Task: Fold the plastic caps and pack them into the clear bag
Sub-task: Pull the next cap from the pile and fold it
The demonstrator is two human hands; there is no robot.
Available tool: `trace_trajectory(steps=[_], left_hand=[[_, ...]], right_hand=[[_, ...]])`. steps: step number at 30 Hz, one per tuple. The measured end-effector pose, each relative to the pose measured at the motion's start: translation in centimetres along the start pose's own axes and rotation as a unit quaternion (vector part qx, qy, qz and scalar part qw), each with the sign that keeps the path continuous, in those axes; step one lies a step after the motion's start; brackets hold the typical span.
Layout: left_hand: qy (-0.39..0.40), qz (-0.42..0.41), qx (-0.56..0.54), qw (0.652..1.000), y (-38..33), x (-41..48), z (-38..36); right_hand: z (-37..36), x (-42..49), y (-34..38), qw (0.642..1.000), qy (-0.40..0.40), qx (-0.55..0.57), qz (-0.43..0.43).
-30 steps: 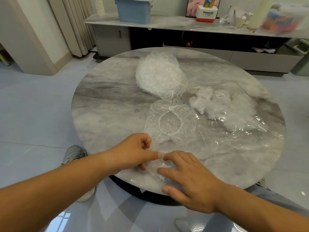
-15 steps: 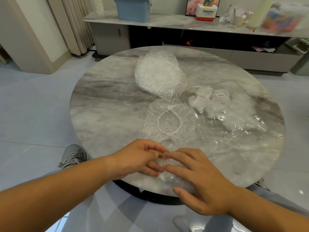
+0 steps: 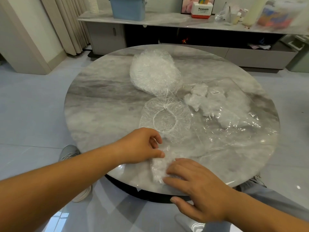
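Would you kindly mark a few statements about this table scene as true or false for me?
1. The right hand presses straight fingers on a part-folded cap near the front edge of the table. True.
2. The clear bag is empty. False: folded caps lie inside it.
3. A flat cap lies spread between the hands and the pile of caps. True.
4. The pile of caps sits in the blue bin. False: it lies on the table; the bin stands on the shelf behind.
5. The left hand is clear of every cap. False: its thumb touches the part-folded cap.
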State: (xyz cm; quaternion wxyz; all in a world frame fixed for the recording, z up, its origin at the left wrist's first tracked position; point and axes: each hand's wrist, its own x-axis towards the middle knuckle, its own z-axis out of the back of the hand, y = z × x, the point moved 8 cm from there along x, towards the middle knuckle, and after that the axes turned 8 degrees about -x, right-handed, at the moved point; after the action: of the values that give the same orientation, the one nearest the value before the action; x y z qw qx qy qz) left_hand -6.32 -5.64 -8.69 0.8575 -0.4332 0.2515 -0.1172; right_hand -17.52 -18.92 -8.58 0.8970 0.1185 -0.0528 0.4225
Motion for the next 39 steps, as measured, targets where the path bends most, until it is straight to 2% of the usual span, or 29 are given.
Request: trace_trajectory(steps=[3,8,12,15,17,20,22,25,27,29,34,39], left_hand=[[0.039,0.04,0.039,0.998,-0.1,0.5,-0.7],[0.067,0.12,-0.056,0.989,0.9,0.3,-1.5],[0.078,0.131,-0.132,0.979,1.3,0.2,-2.0],[0.068,0.134,-0.259,0.954,1.0,0.0,-2.1],[0.064,0.139,-0.347,0.925,0.6,-0.1,-2.1],[0.071,0.133,-0.45,0.88,-0.2,-0.2,-2.3],[0.069,0.126,-0.492,0.859,-0.6,-0.3,-2.4],[0.082,0.13,-0.538,0.829,-1.1,-0.7,-3.1],[0.102,0.131,-0.537,0.827,-1.2,-0.9,-3.7],[0.117,0.13,-0.525,0.833,-1.3,-1.1,-4.3],[0.167,0.14,-0.503,0.837,-1.7,-1.7,-5.3],[0.228,0.176,-0.477,0.83,-1.5,-2.5,-5.8]], right_hand=[[0.2,-0.5,-0.1,1.0,0.005,-0.012,0.011],[0.6,-1.3,-0.8,1.0,0.002,-0.004,0.001],[1.7,-1.5,-1.8,0.993,-0.05,0.092,-0.061],[2.7,-1.5,-3.2,0.973,-0.092,0.156,-0.146],[3.0,-1.3,-4.3,0.93,-0.101,0.257,-0.241],[2.5,-1.2,-5.7,0.828,-0.124,0.426,-0.342],[1.8,-0.8,-6.2,0.767,-0.141,0.52,-0.349],[1.5,-0.2,-6.2,0.695,-0.16,0.617,-0.334],[1.8,0.2,-6.0,0.674,-0.158,0.642,-0.329],[2.3,0.4,-5.8,0.691,-0.149,0.627,-0.327],[3.4,0.0,-5.4,0.789,-0.139,0.497,-0.334],[3.9,-0.3,-4.4,0.913,-0.102,0.305,-0.25]])
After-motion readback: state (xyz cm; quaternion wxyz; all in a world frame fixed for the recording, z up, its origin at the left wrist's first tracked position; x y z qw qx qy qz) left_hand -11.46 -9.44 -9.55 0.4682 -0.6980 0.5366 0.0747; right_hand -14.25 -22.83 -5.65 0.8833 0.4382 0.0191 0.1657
